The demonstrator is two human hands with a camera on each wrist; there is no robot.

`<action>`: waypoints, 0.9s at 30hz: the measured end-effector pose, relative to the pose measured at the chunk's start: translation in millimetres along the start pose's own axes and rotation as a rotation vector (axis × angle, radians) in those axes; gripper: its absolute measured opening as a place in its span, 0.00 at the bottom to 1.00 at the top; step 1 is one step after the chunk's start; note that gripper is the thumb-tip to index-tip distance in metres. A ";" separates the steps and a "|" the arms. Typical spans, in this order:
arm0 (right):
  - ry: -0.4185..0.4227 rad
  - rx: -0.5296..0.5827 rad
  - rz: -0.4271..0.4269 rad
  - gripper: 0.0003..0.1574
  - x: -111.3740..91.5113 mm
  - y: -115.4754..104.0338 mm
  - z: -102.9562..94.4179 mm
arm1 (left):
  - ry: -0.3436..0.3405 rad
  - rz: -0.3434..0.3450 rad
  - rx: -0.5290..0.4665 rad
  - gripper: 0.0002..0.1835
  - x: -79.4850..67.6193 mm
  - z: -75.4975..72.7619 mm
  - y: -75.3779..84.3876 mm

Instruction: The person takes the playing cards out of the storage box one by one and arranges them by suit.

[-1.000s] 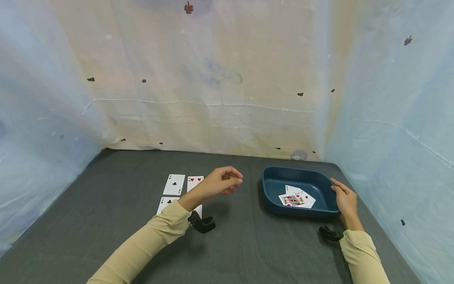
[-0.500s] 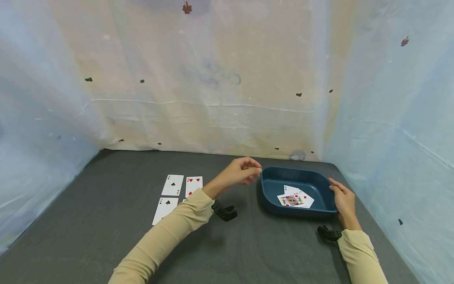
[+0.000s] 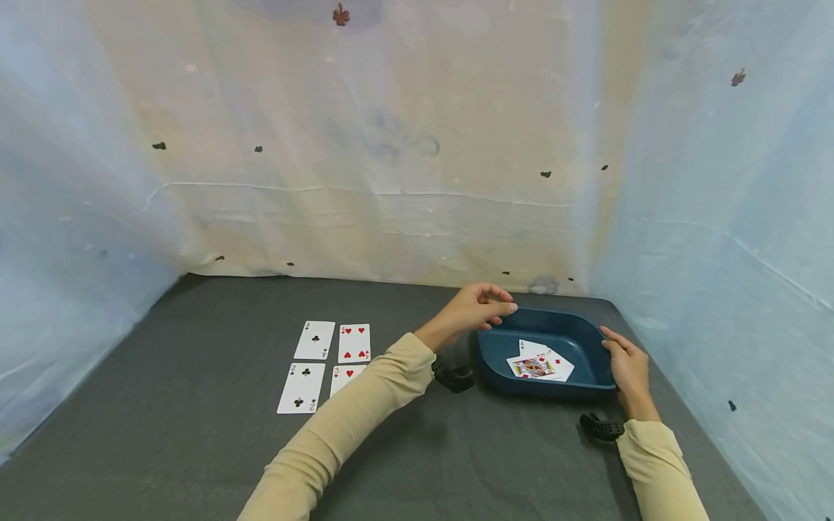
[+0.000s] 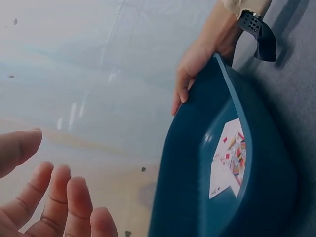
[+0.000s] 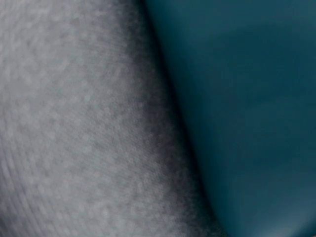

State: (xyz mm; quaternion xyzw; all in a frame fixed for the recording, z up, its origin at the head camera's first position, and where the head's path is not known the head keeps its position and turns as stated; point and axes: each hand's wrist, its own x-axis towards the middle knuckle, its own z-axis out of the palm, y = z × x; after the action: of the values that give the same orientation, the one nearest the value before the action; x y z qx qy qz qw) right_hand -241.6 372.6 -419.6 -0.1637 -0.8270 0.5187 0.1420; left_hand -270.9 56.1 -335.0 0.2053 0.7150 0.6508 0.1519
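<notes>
My left hand (image 3: 472,311) hovers over the left back edge of a dark blue tray (image 3: 554,391), its fingers loosely bent. In the left wrist view, a gap separates its thumb (image 4: 19,148) from the fingers, and nothing is held. At the tray's right end my right hand (image 3: 630,373) grips the rim. Inside the tray lie overlapping playing cards, among them an ace (image 3: 531,347) and a red face card (image 3: 533,367). The right wrist view shows only the tray's outer wall (image 5: 256,123) and grey cloth, with no fingers visible.
To the left, playing cards lie face up: an ace of clubs (image 3: 315,340), a two of clubs (image 3: 301,388), a four of hearts (image 3: 355,344) and another hearts card (image 3: 345,375), partly hidden by my left forearm. Grey cloth (image 3: 163,420) covers the table. Fabric walls surround it.
My left hand has moved right, from beside the cards on the table to above the tray's left edge. The right hand stays on the rim. More of the left cards shows.
</notes>
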 end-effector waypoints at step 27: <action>-0.013 0.037 -0.005 0.27 -4.5 -4.2 3.0 | 0.031 -0.036 0.264 0.13 27.8 56.6 -25.7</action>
State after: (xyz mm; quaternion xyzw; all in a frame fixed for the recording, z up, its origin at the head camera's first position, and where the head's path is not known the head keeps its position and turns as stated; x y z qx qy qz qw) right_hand -239.3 366.6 -417.3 -0.1558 -0.8186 0.5346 0.1408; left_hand -270.0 117.1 -365.2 0.2003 0.8004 0.5513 0.1241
